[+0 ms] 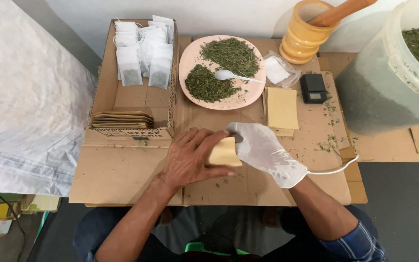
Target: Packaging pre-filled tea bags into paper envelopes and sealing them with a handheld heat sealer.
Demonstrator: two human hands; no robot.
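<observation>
My bare left hand (190, 157) grips a small tan paper envelope (224, 153) from the left, low over the flattened cardboard sheet (122, 170). My right hand (263, 150), in a white glove, holds the same envelope from the right, fingertips at its top edge. Just beyond the hands lies a stack of more tan envelopes (282, 109). A pink plate (190, 63) behind it carries two heaps of dried green herbs and a white plastic spoon (229, 75).
An open cardboard box (104, 87) at the left holds white tea bags (144, 53) and brown envelopes (122, 119). A small black scale (313, 88), a clear plastic bag (277, 70), a wooden mortar with pestle (306, 29) and a large plastic tub of herbs (394, 77) stand at the right. A white sack (25, 97) lies at the left.
</observation>
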